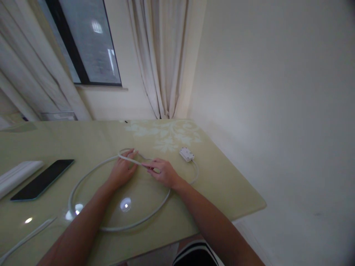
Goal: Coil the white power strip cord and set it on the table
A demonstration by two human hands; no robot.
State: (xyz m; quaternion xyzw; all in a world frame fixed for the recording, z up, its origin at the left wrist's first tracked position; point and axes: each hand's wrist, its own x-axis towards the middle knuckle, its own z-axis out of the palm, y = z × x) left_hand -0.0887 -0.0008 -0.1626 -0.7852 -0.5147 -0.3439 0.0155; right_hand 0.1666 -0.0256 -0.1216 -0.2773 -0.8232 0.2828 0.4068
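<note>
A white cable point(135, 224) lies in a wide loop on the table, with a smaller twist at its far side. My right hand point(165, 173) pinches the cable between thumb and fingertips at this twist. Just left of it, my left hand point(123, 170) rests low with its fingers stretched forward and the thumb apart. The cable crosses over those fingers, and their tips touch or nearly touch its far strand. Beyond my right hand sits a small white power strip point(186, 154), joined to a cable that curves back under my right forearm.
The pale green glossy table point(222, 184) meets a white wall point(277, 111) on the right. At left lie a dark flat tablet-like slab point(44, 180) and a long white object point(19, 175). Another white cable piece point(27, 238) is at the near left. Curtains point(161, 55) hang behind.
</note>
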